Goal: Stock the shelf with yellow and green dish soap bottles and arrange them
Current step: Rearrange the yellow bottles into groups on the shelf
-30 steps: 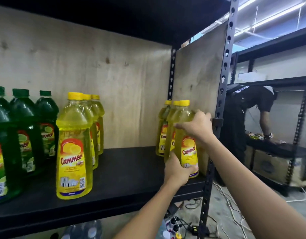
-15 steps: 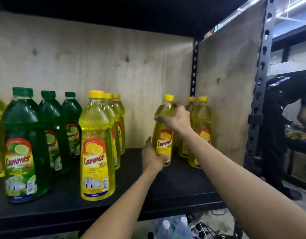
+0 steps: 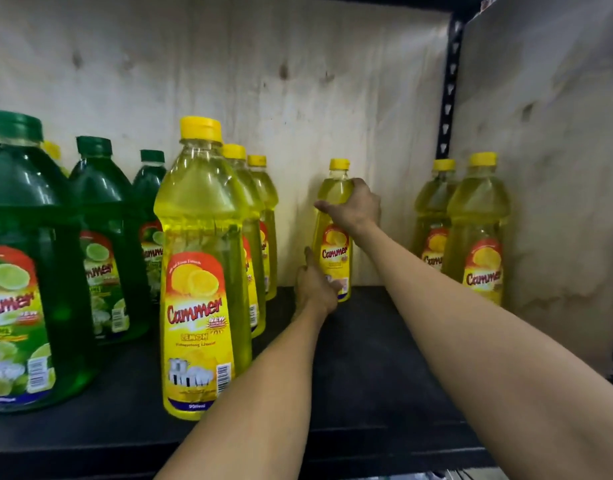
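A yellow dish soap bottle (image 3: pixel 334 233) stands upright at the back of the black shelf (image 3: pixel 367 358), near the plywood back wall. My right hand (image 3: pixel 355 207) grips its shoulder from the right. My left hand (image 3: pixel 315 287) holds its base from the left, thumb raised along the side. A row of three yellow bottles (image 3: pixel 203 268) runs front to back left of it. Three green bottles (image 3: pixel 31 265) stand further left. Two more yellow bottles (image 3: pixel 478 230) stand by the right side panel.
Plywood panels close the shelf at the back (image 3: pixel 263 81) and on the right (image 3: pixel 547 133). A black perforated upright (image 3: pixel 448 88) stands in the back right corner. Bare shelf surface lies between the held bottle and the right pair.
Both hands have carried the yellow bottle from the group at the right leftward and back toward the rear wall. The view has moved closer and swung left.
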A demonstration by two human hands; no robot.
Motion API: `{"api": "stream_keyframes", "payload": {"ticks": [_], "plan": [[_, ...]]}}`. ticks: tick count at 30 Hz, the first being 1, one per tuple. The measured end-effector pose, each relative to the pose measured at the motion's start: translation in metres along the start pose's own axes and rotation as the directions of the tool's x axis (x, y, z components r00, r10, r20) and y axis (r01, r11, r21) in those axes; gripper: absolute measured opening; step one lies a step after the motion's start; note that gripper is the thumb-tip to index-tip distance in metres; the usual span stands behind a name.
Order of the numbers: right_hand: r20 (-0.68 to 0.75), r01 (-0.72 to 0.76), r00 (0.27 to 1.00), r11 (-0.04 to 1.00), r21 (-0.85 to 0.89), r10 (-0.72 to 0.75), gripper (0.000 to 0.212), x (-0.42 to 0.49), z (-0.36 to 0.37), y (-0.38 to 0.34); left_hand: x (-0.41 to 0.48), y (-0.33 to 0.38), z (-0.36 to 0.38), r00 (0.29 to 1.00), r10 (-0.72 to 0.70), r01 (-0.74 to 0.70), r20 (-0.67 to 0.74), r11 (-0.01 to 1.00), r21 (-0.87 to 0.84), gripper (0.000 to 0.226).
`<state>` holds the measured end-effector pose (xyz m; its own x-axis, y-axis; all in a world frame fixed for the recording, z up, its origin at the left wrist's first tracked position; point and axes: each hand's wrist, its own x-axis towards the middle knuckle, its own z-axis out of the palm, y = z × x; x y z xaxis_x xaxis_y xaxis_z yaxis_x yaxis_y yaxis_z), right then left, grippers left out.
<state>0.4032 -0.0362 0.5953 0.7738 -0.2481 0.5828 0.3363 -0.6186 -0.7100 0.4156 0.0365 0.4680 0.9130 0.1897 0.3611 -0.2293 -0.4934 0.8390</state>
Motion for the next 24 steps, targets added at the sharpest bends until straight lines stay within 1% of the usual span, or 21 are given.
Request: {"api": "stream_keyframes", "payload": {"ticks": [4,5,7,8,9,10,11,12,13,14,15,16,17,18,19,20,21,22,23,24], "plan": [[-0.010,-0.001,1.000,0.999,-0.032,0.001,0.073,0.001,0.003,-0.001,-0.004,0.000,-0.002,1.000,0.029,-0.029,0.007,0.999,0.015,0.098],[0.002,0.000,1.000,0.999,-0.040,0.000,0.073,-0.001,0.002,-0.002,-0.006,0.000,-0.002,1.000,0.030,-0.030,0.001,0.999,0.013,0.096],[0.072,-0.003,0.997,0.999,-0.047,0.006,0.073,-0.005,-0.004,-0.004,-0.009,0.002,-0.002,1.000,0.022,-0.022,-0.006,1.000,0.009,0.094],[0.107,-0.016,0.994,0.999,-0.043,0.020,0.072,-0.007,-0.011,-0.004,-0.012,0.004,-0.001,1.000,0.022,-0.022,-0.008,0.999,0.030,0.096],[0.119,-0.021,0.993,0.999,-0.036,0.025,0.072,-0.011,-0.021,-0.005,-0.015,0.008,-0.001,0.999,0.038,-0.035,-0.029,0.996,0.088,0.100],[0.096,-0.005,0.995,0.999,-0.038,0.009,0.071,-0.015,-0.034,-0.005,-0.020,0.015,-0.002,0.994,0.081,-0.066,-0.074,0.981,0.181,0.104],[0.013,0.047,0.999,0.996,-0.073,-0.046,0.068,-0.021,-0.050,-0.005,-0.027,0.024,-0.002,0.978,0.162,-0.121,-0.134,0.955,0.271,0.106],[-0.110,0.103,0.987,0.983,-0.152,-0.120,0.064,-0.028,-0.069,-0.005,-0.034,0.036,-0.002,0.939,0.280,-0.205,-0.199,0.921,0.331,0.103],[-0.237,0.134,0.952,0.961,-0.243,-0.193,0.059,-0.037,-0.087,-0.003,-0.041,0.047,0.000,0.879,0.408,-0.309,-0.247,0.882,0.356,0.096],[-0.342,0.123,0.911,0.944,-0.307,-0.230,0.057,-0.043,-0.106,0.000,-0.048,0.058,0.004,0.823,0.510,-0.416,-0.250,0.841,0.346,0.086],[-0.414,0.081,0.884,0.944,-0.321,-0.217,0.056,-0.047,-0.124,0.004,-0.055,0.067,0.009,0.796,0.571,-0.512,-0.200,0.812,0.280,0.074],[-0.456,0.031,0.874,0.957,-0.288,-0.166,0.057,-0.049,-0.140,0.009,-0.062,0.074,0.016,0.806,0.582,-0.563,-0.110,0.810,0.161,0.065],[-0.473,-0.012,0.876,0.974,-0.225,-0.099,0.060,-0.046,-0.153,0.014,-0.068,0.078,0.024,0.834,0.552,-0.552,0.011,0.834,0.025,0.059],[-0.465,-0.043,0.885,0.987,-0.153,-0.033,0.063,-0.042,-0.163,0.019,-0.074,0.080,0.031,0.852,0.501,-0.493,0.155,0.866,-0.088,0.058],[-0.436,-0.066,0.900,0.994,-0.087,0.021,0.066,-0.036,-0.171,0.022,-0.080,0.082,0.037,0.843,0.446,-0.417,0.302,0.895,-0.156,0.062],[-0.380,-0.084,0.923,0.996,-0.023,0.069,0.066,-0.031,-0.175,0.027,-0.085,0.082,0.041,0.813,0.407,-0.362,0.416,0.913,-0.187,0.067],[-0.287,-0.109,0.951,0.993,0.048,0.118,0.063,-0.028,-0.178,0.030,-0.089,0.083,0.045,0.790,0.390,-0.329,0.473,0.921,-0.211,0.071],[-0.167,-0.151,0.971,0.979,0.135,0.173,0.056,-0.026,-0.180,0.032,-0.092,0.083,0.046,0.789,0.376,-0.305,0.486,0.926,-0.221,0.074],[-0.058,-0.194,0.976,0.960,0.203,0.209,0.048,-0.024,-0.181,0.035,-0.094,0.084,0.048,0.803,0.358,-0.278,0.477,0.932,-0.232,0.077],[0.011,-0.214,0.976,0.944,0.250,0.218,0.044,-0.022,-0.182,0.036,-0.098,0.085,0.049,0.825,0.329,-0.249,0.460,0.942,-0.226,0.080]]}}
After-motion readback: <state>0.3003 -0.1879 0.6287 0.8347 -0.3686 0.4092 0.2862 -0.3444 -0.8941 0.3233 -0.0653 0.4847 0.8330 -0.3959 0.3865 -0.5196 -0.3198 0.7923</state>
